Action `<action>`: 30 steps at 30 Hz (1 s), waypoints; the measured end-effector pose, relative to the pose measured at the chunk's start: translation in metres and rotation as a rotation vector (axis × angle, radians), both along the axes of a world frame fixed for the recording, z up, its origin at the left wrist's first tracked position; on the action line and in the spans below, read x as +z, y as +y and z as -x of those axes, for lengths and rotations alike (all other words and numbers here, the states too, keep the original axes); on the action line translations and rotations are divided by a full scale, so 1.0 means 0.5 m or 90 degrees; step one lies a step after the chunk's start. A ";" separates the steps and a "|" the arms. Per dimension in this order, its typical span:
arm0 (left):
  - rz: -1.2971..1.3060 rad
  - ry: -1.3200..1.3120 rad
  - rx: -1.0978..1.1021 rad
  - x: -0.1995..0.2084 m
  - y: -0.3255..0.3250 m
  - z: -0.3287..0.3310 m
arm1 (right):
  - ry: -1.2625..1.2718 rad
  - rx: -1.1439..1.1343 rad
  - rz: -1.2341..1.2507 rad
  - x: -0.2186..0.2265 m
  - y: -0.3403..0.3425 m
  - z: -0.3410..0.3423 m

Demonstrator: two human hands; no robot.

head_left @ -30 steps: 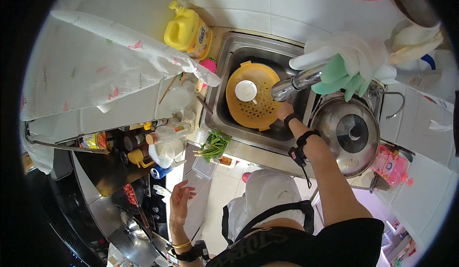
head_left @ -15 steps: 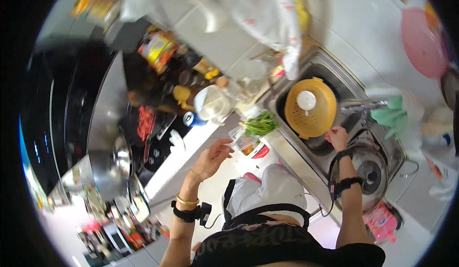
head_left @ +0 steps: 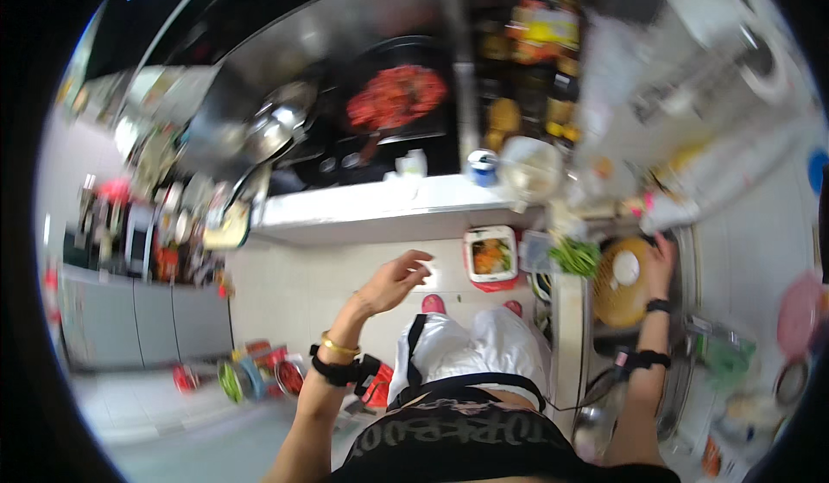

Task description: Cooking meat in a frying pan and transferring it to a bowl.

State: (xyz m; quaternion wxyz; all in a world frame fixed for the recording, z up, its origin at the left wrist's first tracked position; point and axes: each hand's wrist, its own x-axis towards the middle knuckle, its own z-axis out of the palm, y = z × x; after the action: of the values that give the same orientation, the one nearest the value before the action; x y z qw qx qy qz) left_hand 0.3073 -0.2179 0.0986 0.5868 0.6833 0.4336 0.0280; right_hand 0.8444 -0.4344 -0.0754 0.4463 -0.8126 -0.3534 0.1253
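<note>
My left hand (head_left: 395, 281) hangs in the air in front of me, fingers spread, holding nothing. It is below the white counter edge (head_left: 363, 208). My right hand (head_left: 660, 263) rests on the rim of a yellow colander (head_left: 618, 297) in the sink at the right. The colander carries a small white bowl (head_left: 625, 268). Motion blur hides whether the right fingers grip the colander or only touch it. A bunch of green beans (head_left: 575, 256) lies beside the sink.
A black pan of red food (head_left: 395, 96) sits on the stove with a steel pot lid (head_left: 269, 133) to its left. A red-and-white tub of food scraps (head_left: 490, 258) stands on the floor. Bottles and jars crowd the counter (head_left: 527, 60).
The view has swung from the sink toward the stove. My left hand rose and opened in front of me. My right hand moved from the tap to the colander's rim.
</note>
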 end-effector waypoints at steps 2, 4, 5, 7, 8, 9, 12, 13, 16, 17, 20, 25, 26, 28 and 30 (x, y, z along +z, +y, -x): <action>0.003 -0.016 0.039 -0.005 -0.026 0.002 | 0.247 -0.073 -0.042 0.009 -0.008 -0.105; 0.027 0.005 0.037 -0.016 -0.045 0.024 | 0.304 -0.103 -0.040 0.068 -0.022 -0.124; 0.026 -0.011 0.043 -0.028 -0.046 0.020 | 0.336 -0.124 -0.053 0.072 -0.045 -0.179; 0.036 -0.041 0.051 -0.054 -0.036 0.015 | 0.281 -0.214 -0.078 0.066 -0.110 -0.250; 0.033 -0.068 0.050 -0.070 -0.036 0.006 | 0.207 -0.303 -0.099 0.108 -0.160 -0.292; 0.032 -0.080 0.068 -0.103 -0.025 0.025 | 0.177 -0.335 -0.105 0.145 -0.196 -0.298; 0.015 -0.120 0.116 -0.167 0.017 0.098 | -0.018 -0.301 -0.216 0.321 -0.160 -0.238; 0.033 -0.107 0.131 -0.138 0.033 0.102 | -0.105 -0.343 -0.311 0.376 -0.136 -0.238; 0.003 -0.052 0.144 -0.133 0.052 0.130 | -0.249 -0.192 -0.360 0.637 0.017 -0.142; -0.001 -0.059 0.150 -0.139 0.065 0.135 | -0.356 -0.267 -0.360 0.692 0.058 -0.135; -0.004 -0.087 0.124 -0.150 0.097 0.103 | -0.545 -0.102 -0.306 0.853 0.111 -0.208; 0.002 -0.075 0.073 -0.123 0.128 0.079 | -0.764 -0.088 -0.032 0.872 0.240 -0.224; -0.002 -0.080 0.054 -0.121 0.140 0.072 | -0.668 -0.107 -0.050 0.896 0.249 -0.171; 0.001 -0.070 0.029 -0.116 0.168 0.054 | -0.566 -0.143 -0.059 0.912 0.253 -0.114; 0.005 -0.068 0.001 -0.102 0.189 0.025 | -0.704 -0.063 -0.157 0.915 0.240 -0.093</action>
State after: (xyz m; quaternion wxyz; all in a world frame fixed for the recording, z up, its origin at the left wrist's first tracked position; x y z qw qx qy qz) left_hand 0.2946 -0.1236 0.0474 0.6116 0.6784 0.4023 0.0632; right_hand 0.8909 -0.3144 0.3822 0.2916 -0.7148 -0.5080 -0.3820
